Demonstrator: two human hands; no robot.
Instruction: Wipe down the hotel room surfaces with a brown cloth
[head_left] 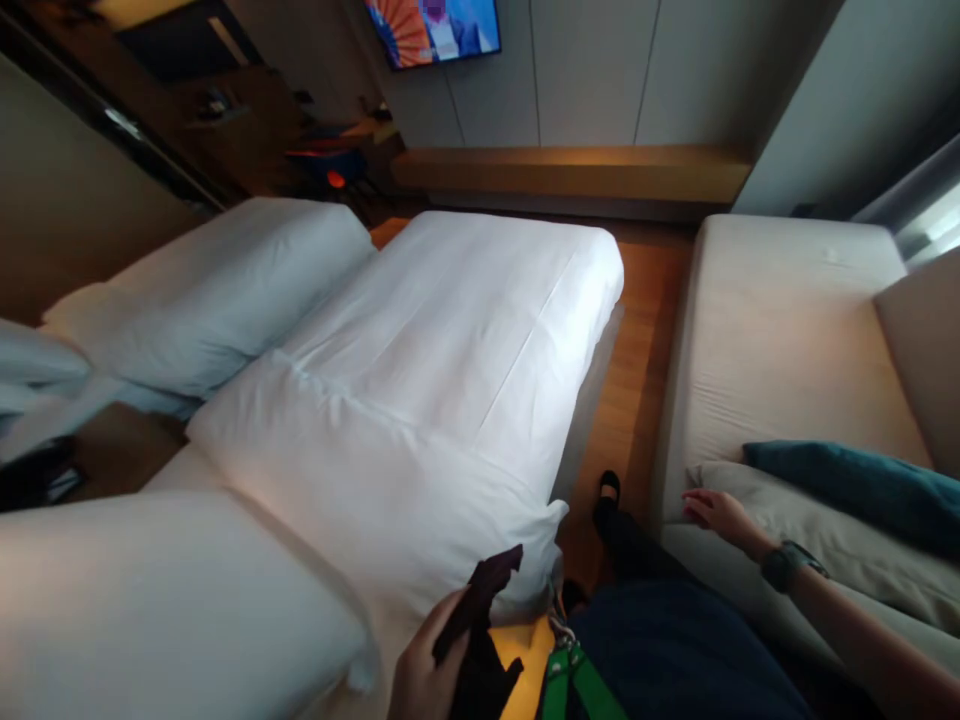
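My left hand point(424, 665) is closed around a crumpled dark cloth point(484, 620), low in the view beside the near corner of the bed point(465, 310). The fold of the white duvet point(360, 480) lies just beyond it. At the right, my right hand point(724, 517) is held out with its fingers stretched and nothing in them, next to a beige cushion point(810, 515) on the sofa; whether it touches the cushion I cannot tell. A dark watch point(791, 567) is on that wrist.
A teal cushion point(847, 485) lies on the sofa point(795, 340). White pillows point(165, 600) are at the lower left, and a second bed point(232, 280) stands beyond. Wooden floor point(637, 370) runs between bed and sofa. A green lanyard point(574, 680) hangs in front of me.
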